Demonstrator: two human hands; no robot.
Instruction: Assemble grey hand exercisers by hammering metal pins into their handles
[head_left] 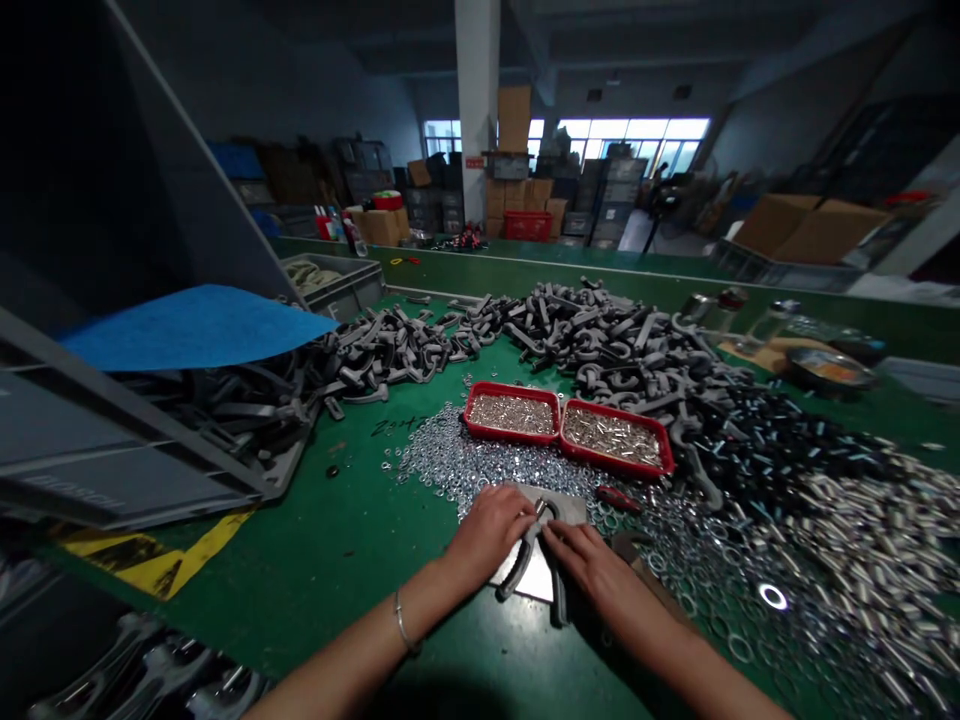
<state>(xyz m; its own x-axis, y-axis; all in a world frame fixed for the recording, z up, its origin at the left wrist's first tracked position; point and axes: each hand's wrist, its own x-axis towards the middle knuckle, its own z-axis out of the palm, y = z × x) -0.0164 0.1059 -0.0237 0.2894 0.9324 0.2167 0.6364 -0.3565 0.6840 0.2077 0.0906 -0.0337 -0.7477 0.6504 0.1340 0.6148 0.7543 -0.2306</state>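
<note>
A grey plier-like clamp (pixel 523 562) with two curved arms lies over a flat metal plate (pixel 536 583), its joined end away from me. My left hand (pixel 491 530) has its fingers closed at the upper part of the left arm, by a small shiny metal piece (pixel 541 506). The fingers of my right hand (pixel 592 565) are together and press on the clamp's right side near the joint. What lies under the fingertips is hidden. Past the plate are two red trays (pixel 559 438) of small metal pins, with loose nuts (pixel 450 460) heaped around them.
Grey cast parts (pixel 600 340) pile up across the back. Rings (pixel 690 570), black parts (pixel 739 460) and metal sleeves (pixel 877 530) spread on the right. A red-handled tool (pixel 619 498) lies beyond my right hand. A large grey crate (pixel 135 440) tips open at left.
</note>
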